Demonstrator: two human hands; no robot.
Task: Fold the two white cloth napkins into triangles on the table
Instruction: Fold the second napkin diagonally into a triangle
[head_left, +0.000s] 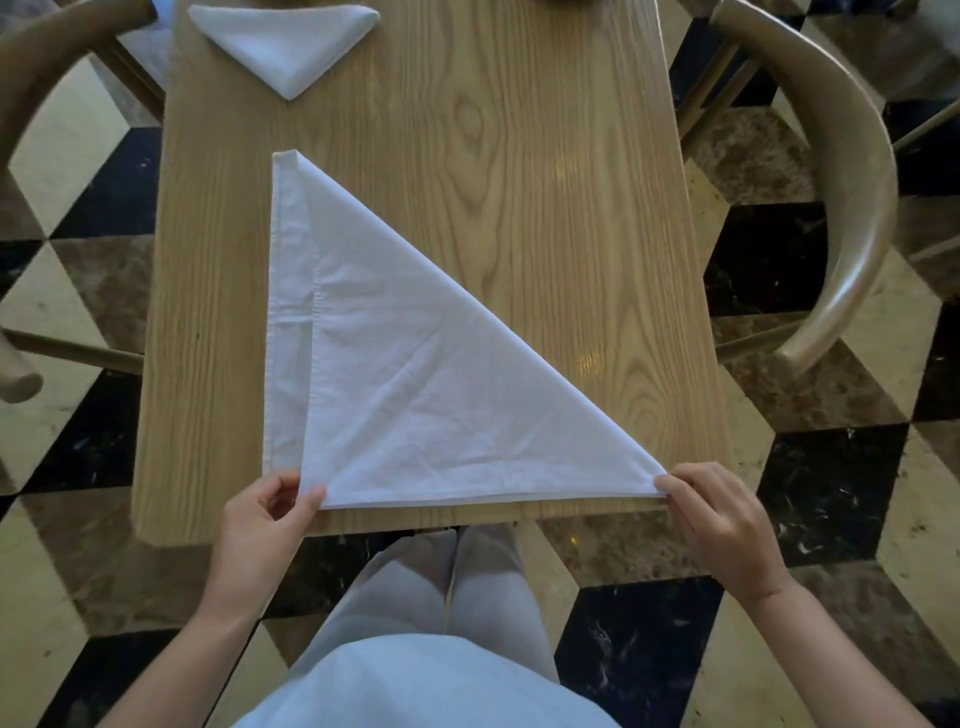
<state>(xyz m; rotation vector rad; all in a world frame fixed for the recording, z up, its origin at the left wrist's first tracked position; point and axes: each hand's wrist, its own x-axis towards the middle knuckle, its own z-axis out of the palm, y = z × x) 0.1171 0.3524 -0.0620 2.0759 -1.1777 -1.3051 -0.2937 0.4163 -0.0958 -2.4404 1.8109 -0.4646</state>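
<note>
A large white napkin (395, 374) lies flat on the wooden table (545, 171), folded along its diagonal into a big triangle with one point far up the table and a long edge at the near table edge. My left hand (265, 525) pinches the near left corner between thumb and fingers. My right hand (722, 525) pinches the near right tip. A second white napkin (285, 44), folded into a small thick triangle, sits at the far left of the table.
Curved wooden chair backs flank the table, one at the right (831, 171) and one at the far left (47, 57). A tiled floor (831, 467) in black, cream and brown surrounds the narrow table. My legs stand at the near edge.
</note>
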